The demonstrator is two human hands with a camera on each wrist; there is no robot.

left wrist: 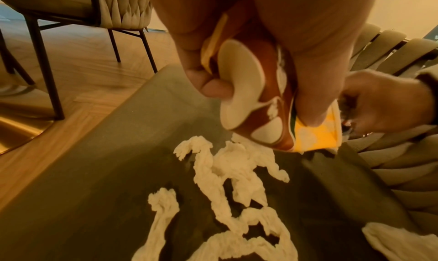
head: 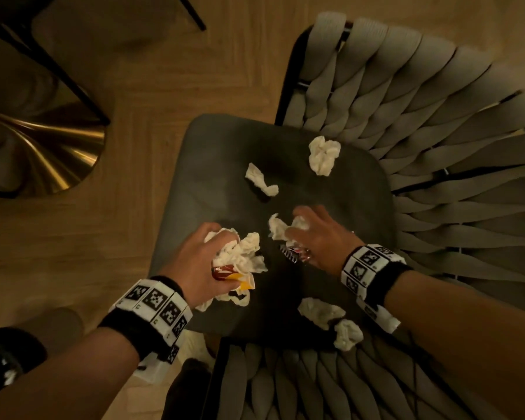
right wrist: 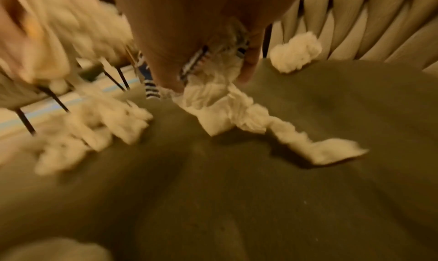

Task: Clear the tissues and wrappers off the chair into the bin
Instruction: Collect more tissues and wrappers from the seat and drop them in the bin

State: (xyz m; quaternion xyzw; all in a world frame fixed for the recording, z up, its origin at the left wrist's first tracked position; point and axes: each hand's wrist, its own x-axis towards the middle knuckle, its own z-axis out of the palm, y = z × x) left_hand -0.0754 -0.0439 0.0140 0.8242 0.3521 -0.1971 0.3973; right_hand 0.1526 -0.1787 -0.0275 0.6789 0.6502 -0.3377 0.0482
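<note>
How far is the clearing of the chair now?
No bin is in view. In hand: the left hand grips tissues and a red-yellow wrapper; the right hand grips a tissue and a striped wrapper. Left: several tissues on the seat, such as the far tissue.

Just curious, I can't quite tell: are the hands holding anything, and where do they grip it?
Left hand grips crumpled tissues and a red-and-yellow wrapper bunched together; right hand pinches a tissue and a striped wrapper.
</note>
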